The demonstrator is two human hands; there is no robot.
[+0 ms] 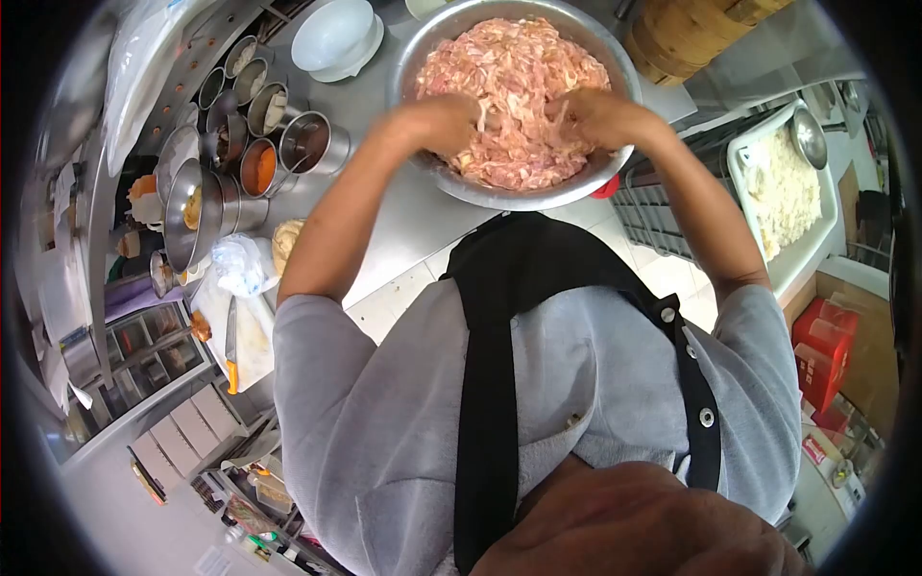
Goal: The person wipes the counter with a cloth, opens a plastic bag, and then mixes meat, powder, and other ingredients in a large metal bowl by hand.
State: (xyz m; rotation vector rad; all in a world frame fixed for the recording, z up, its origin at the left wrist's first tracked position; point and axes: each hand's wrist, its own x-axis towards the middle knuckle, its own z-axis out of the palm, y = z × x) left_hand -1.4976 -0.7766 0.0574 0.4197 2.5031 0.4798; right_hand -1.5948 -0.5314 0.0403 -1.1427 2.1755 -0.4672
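A large metal bowl full of pale pink raw sliced meat stands on the steel table at the top centre. My left hand is in the left part of the meat, its fingers sunk in and mostly hidden. On the right side of the bowl, my right hand is pushed into the meat too, with its fingertips covered. The meat lies between the two hands, which are apart.
Metal containers with ingredients crowd the left side, near white bowls. A knife lies on a white cutting board. Wooden steamers stand back right. A white tub of white food sits at right.
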